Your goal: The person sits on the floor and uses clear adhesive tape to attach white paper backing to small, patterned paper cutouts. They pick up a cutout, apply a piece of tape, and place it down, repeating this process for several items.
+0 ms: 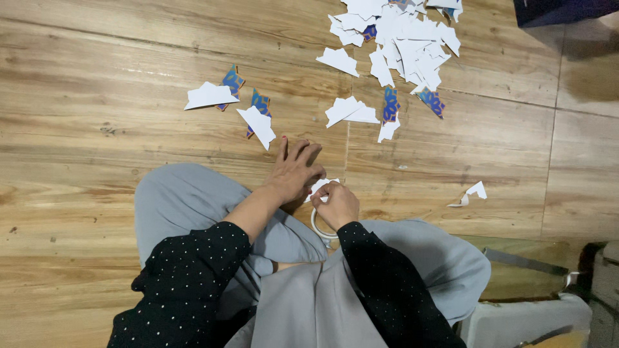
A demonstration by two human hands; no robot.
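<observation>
I sit on a wooden floor [97, 148] with grey-trousered legs folded. My left hand [295, 169] lies fingers spread on the floor, pressing a small white paper piece [320, 185]. My right hand [335, 204] is closed beside it, pinching at the same paper; a roll of clear tape [320, 227] hangs around its wrist area. Whether tape is between the fingers is hidden.
Folded white and blue-patterned paper pieces [258, 119] lie scattered ahead, with a dense pile [406, 38] at the top. A lone white scrap [471, 193] lies right. A dark blue object [561, 9] sits top right; a glass-like panel [522, 270] lies lower right.
</observation>
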